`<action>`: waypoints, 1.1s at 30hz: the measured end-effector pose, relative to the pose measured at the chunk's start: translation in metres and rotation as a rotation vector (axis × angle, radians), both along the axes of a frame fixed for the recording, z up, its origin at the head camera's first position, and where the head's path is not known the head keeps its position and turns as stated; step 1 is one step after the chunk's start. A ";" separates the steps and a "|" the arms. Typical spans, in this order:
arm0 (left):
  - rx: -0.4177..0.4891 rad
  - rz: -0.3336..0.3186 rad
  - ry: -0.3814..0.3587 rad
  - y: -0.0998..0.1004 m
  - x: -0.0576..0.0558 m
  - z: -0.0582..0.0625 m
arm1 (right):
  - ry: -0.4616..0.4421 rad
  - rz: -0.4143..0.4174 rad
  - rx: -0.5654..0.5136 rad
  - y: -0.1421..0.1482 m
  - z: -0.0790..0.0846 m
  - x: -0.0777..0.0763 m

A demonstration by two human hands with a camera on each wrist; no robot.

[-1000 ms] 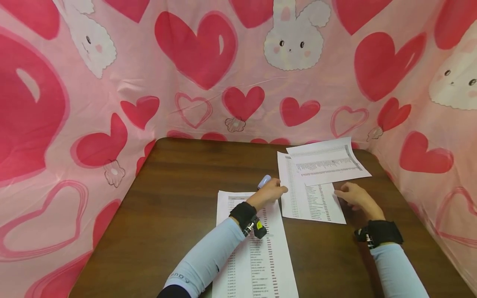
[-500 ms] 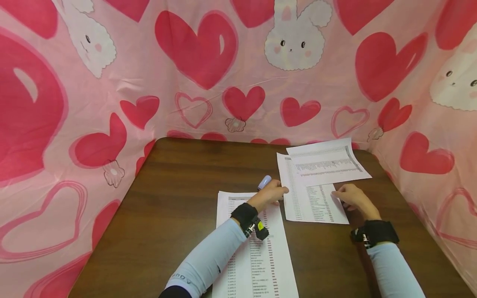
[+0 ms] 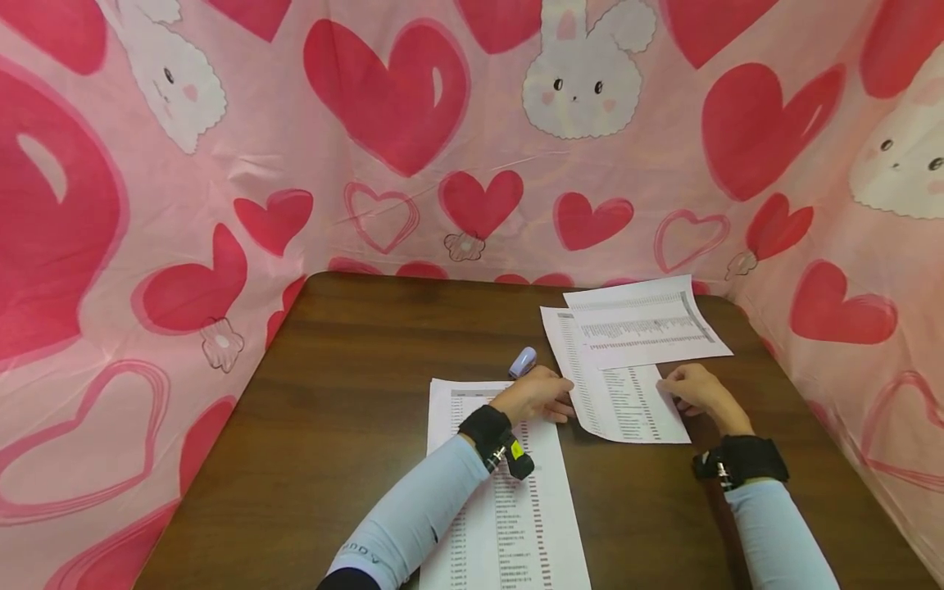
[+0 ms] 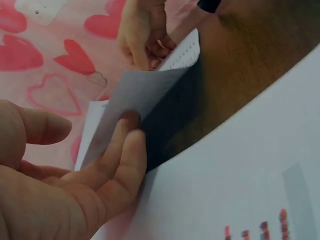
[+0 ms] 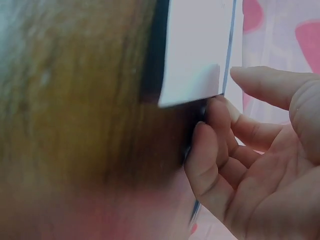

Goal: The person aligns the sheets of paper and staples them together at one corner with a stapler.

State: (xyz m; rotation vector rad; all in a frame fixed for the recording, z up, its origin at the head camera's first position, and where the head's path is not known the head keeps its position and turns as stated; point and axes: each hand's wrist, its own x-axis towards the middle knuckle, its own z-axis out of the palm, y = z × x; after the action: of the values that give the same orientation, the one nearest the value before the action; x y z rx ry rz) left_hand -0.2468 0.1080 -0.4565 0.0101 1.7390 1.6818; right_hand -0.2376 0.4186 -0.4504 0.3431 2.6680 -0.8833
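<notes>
A printed sheet of paper (image 3: 627, 410) lies at the right of the table, its lower left edge bent up in the head view. My left hand (image 3: 538, 394) touches that edge; in the left wrist view its fingers (image 4: 131, 155) lie against the raised paper, the thumb standing apart. At the sheet's right edge, my right hand (image 3: 701, 391) pinches the paper between thumb and curled fingers (image 5: 202, 150). Another printed sheet (image 3: 649, 321) overlaps the top of the first one.
Long printed sheets (image 3: 487, 524) lie under my left forearm. A lilac capped object (image 3: 523, 361), perhaps a marker, is just beyond my left hand. A pink curtain with hearts (image 3: 398, 98) borders the brown wooden table (image 3: 310, 426).
The lower sheet has shifted slightly, and its left edge now bends up by my left fingers. My left hand has moved slightly toward me; the right hand has moved a little left, then stayed.
</notes>
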 end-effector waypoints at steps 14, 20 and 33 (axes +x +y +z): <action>0.072 -0.015 -0.085 -0.002 0.003 -0.012 | 0.020 -0.008 -0.039 0.001 -0.009 0.001; 0.070 -0.003 -0.095 -0.004 0.002 -0.012 | 0.024 -0.025 -0.057 0.002 -0.007 0.003; 0.010 -0.014 -0.034 -0.013 0.003 -0.014 | 0.003 -0.004 -0.113 0.000 -0.004 0.006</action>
State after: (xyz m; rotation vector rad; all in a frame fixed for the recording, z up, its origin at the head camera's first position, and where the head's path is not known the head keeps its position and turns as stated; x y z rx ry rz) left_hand -0.2438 0.0948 -0.4705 -0.0012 1.7021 1.6706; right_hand -0.2316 0.4183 -0.4546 0.3209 2.6080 -1.0312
